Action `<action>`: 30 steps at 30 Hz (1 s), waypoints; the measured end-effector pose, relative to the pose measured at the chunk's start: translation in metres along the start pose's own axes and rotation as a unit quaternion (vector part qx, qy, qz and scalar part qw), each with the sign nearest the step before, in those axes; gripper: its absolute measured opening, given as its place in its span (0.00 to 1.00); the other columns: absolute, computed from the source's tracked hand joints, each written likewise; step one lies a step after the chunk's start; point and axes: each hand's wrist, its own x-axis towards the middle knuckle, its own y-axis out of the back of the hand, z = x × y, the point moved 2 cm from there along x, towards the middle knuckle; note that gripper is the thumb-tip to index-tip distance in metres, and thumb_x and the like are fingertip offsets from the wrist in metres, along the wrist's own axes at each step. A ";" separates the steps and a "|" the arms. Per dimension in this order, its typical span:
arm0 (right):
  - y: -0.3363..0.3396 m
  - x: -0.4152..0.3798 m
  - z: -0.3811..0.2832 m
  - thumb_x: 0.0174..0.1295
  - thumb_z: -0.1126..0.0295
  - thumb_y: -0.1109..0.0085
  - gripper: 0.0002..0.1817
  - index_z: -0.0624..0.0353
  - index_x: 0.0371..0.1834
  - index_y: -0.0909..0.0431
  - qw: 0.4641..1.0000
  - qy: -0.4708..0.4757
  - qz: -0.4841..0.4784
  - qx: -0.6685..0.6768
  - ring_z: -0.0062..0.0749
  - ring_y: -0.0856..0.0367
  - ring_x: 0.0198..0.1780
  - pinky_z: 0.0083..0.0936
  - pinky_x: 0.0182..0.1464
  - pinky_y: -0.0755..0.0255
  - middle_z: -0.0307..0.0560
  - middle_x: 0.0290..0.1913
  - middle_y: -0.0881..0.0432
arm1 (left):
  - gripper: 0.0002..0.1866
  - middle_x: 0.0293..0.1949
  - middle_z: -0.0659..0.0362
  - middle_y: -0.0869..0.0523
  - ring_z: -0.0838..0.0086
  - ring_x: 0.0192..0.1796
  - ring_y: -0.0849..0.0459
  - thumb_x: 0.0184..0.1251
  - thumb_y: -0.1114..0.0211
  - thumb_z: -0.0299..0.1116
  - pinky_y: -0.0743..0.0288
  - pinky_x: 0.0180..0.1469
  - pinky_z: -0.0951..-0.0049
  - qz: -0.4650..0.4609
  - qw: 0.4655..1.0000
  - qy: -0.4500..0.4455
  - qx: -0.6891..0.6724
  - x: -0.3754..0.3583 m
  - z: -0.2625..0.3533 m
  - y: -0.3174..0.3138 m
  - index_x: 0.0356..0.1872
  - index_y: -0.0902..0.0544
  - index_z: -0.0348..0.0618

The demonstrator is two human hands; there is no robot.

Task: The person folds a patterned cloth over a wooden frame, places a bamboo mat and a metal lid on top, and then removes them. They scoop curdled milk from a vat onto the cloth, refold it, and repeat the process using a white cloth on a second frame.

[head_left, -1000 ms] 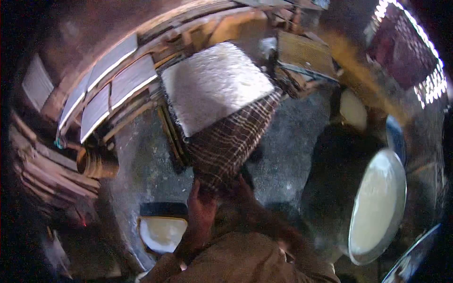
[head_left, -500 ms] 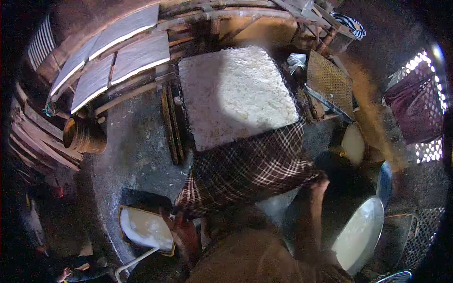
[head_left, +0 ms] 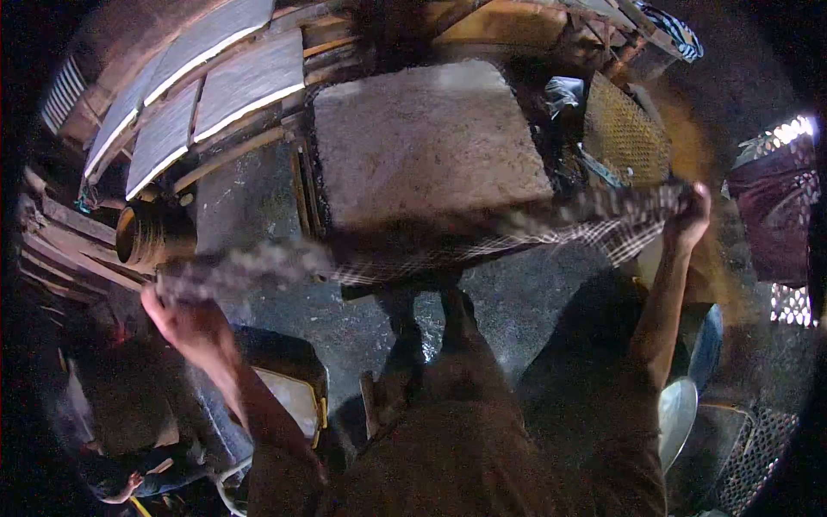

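Observation:
A dark plaid cloth [head_left: 633,231] hangs stretched between my two hands, its middle sagging and its ends smeared by motion. My left hand [head_left: 191,326] grips the cloth's left end, well out to the side. On the right, my right hand [head_left: 691,217] is closed round the other end, held higher. Behind the cloth lies a large square white slab [head_left: 431,142] with a rough, crumbly surface. The cloth overlaps the slab's near edge in this view.
Pale sheets [head_left: 250,82] rest on wooden rails at the upper left. A rusty bucket [head_left: 138,233] stands below them. A woven panel [head_left: 624,129] leans at the right. Near my left arm is a yellow-rimmed container [head_left: 289,401]. Another person's hand [head_left: 133,484] shows at the lower left.
Both my hands have risen and spread wide apart, lifting the plaid cloth and pulling it taut. The bright patch on the slab has shrunk to its far edge.

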 end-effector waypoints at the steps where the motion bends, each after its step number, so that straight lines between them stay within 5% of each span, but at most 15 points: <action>1: -0.032 0.010 0.001 0.56 0.66 0.56 0.14 0.62 0.41 0.28 0.999 0.020 0.017 -0.020 0.33 0.27 0.42 0.28 0.42 0.31 0.45 0.40 0.25 | 0.13 0.37 0.60 0.25 0.77 0.37 0.26 0.58 0.45 0.30 0.31 0.39 0.79 -0.051 0.995 -0.054 0.068 0.025 -0.015 0.000 0.44 0.29 0.40; 6: -0.076 0.091 0.062 0.49 0.79 0.57 0.15 0.59 0.42 0.31 0.997 -0.049 -0.020 -0.065 0.32 0.26 0.44 0.30 0.41 0.30 0.45 0.45 0.27 | 0.15 0.39 0.61 0.24 0.78 0.38 0.25 0.53 0.41 0.23 0.30 0.40 0.77 -0.159 0.957 -0.088 0.227 0.112 -0.091 -0.016 0.45 0.27 0.40; 8: -0.100 0.106 0.089 0.53 0.80 0.56 0.13 0.60 0.42 0.31 0.969 0.016 -0.080 -0.231 0.29 0.24 0.40 0.25 0.38 0.29 0.44 0.42 0.25 | 0.13 0.38 0.62 0.23 0.79 0.38 0.24 0.54 0.41 0.24 0.30 0.37 0.79 -0.187 0.938 -0.051 0.288 0.136 -0.121 -0.022 0.43 0.25 0.40; 9: -0.089 0.125 0.117 0.56 0.77 0.53 0.09 0.61 0.40 0.30 0.949 0.058 -0.191 -0.242 0.27 0.23 0.35 0.20 0.35 0.29 0.43 0.36 0.23 | 0.11 0.40 0.62 0.22 0.80 0.40 0.24 0.55 0.42 0.24 0.31 0.37 0.81 -0.210 0.932 -0.032 0.293 0.146 -0.139 -0.013 0.41 0.23 0.42; 10: -0.096 0.132 0.130 0.56 0.77 0.53 0.09 0.61 0.40 0.30 0.950 0.049 -0.195 -0.238 0.27 0.23 0.35 0.20 0.35 0.29 0.43 0.36 0.23 | 0.12 0.42 0.60 0.22 0.77 0.40 0.23 0.59 0.45 0.31 0.30 0.38 0.77 -0.244 0.926 0.044 0.286 0.166 -0.163 0.008 0.45 0.26 0.45; 12: -0.109 0.146 0.155 0.56 0.76 0.51 0.07 0.62 0.38 0.29 0.940 -0.089 -0.151 -0.292 0.27 0.22 0.32 0.19 0.35 0.30 0.44 0.32 0.22 | 0.17 0.45 0.56 0.22 0.70 0.42 0.22 0.62 0.51 0.42 0.30 0.41 0.71 -0.146 0.924 0.284 0.212 0.173 -0.191 0.015 0.50 0.30 0.48; 16: -0.085 0.201 0.217 0.54 0.77 0.49 0.08 0.62 0.37 0.28 0.869 -0.113 -0.285 -0.388 0.24 0.23 0.30 0.16 0.29 0.31 0.43 0.30 0.24 | 0.23 0.46 0.54 0.23 0.65 0.44 0.22 0.62 0.57 0.51 0.31 0.45 0.65 -0.156 0.847 0.403 0.310 0.184 -0.223 0.027 0.53 0.35 0.48; 20: -0.081 0.199 0.250 0.54 0.62 0.47 0.13 0.57 0.39 0.28 0.901 0.007 -0.351 -0.255 0.24 0.28 0.24 0.23 0.28 0.29 0.35 0.28 0.27 | 0.27 0.45 0.50 0.23 0.64 0.44 0.22 0.60 0.54 0.52 0.31 0.48 0.60 -0.128 0.786 0.454 0.398 0.180 -0.230 0.014 0.56 0.39 0.48; 21: -0.091 0.194 0.236 0.50 0.62 0.41 0.14 0.56 0.38 0.28 0.866 -0.301 -0.270 -0.294 0.20 0.29 0.25 0.20 0.26 0.30 0.33 0.30 0.28 | 0.28 0.47 0.50 0.24 0.63 0.46 0.22 0.61 0.59 0.54 0.33 0.51 0.62 -0.160 0.738 0.476 0.451 0.181 -0.234 0.014 0.59 0.43 0.51; 22: -0.094 0.190 0.230 0.50 0.62 0.41 0.14 0.56 0.38 0.28 0.865 -0.303 -0.273 -0.293 0.20 0.29 0.25 0.20 0.26 0.30 0.33 0.30 0.28 | 0.30 0.49 0.50 0.26 0.62 0.47 0.23 0.61 0.63 0.56 0.34 0.53 0.64 -0.191 0.685 0.494 0.501 0.182 -0.237 0.014 0.62 0.46 0.53; 23: -0.095 0.187 0.228 0.48 0.64 0.39 0.14 0.57 0.37 0.28 0.837 -0.299 -0.279 -0.363 0.19 0.29 0.25 0.18 0.25 0.31 0.33 0.28 0.29 | 0.24 0.39 0.53 0.21 0.65 0.34 0.19 0.58 0.52 0.50 0.29 0.45 0.63 -0.139 0.689 0.477 0.527 0.183 -0.244 0.020 0.53 0.34 0.49; 26: -0.084 0.203 0.250 0.45 0.70 0.36 0.14 0.59 0.34 0.28 0.801 -0.271 -0.323 -0.424 0.15 0.33 0.24 0.16 0.23 0.36 0.31 0.22 0.32 | 0.20 0.33 0.57 0.21 0.68 0.32 0.19 0.57 0.51 0.50 0.27 0.40 0.67 -0.173 0.613 0.459 0.619 0.190 -0.246 0.009 0.46 0.28 0.50; 28: -0.077 0.215 0.273 0.45 0.73 0.37 0.12 0.60 0.33 0.28 0.734 0.038 -0.540 -0.410 0.13 0.36 0.22 0.15 0.22 0.39 0.29 0.20 0.34 | 0.19 0.30 0.60 0.22 0.72 0.31 0.19 0.55 0.50 0.51 0.28 0.35 0.72 -0.185 0.585 0.468 0.636 0.226 -0.258 0.025 0.41 0.25 0.51; 29: -0.067 0.211 0.282 0.44 0.76 0.36 0.12 0.61 0.32 0.28 0.804 -0.172 -0.447 -0.352 0.13 0.37 0.21 0.15 0.22 0.40 0.31 0.21 0.32 | 0.18 0.31 0.60 0.22 0.74 0.32 0.20 0.56 0.49 0.50 0.28 0.35 0.73 -0.197 0.601 0.568 0.526 0.266 -0.283 0.069 0.40 0.25 0.49; 30: -0.074 0.215 0.286 0.44 0.76 0.36 0.12 0.61 0.32 0.28 0.803 -0.173 -0.449 -0.351 0.13 0.37 0.21 0.15 0.22 0.40 0.31 0.21 0.32 | 0.18 0.32 0.59 0.21 0.76 0.33 0.21 0.56 0.48 0.49 0.29 0.35 0.74 -0.205 0.605 0.655 0.404 0.285 -0.297 0.092 0.40 0.24 0.48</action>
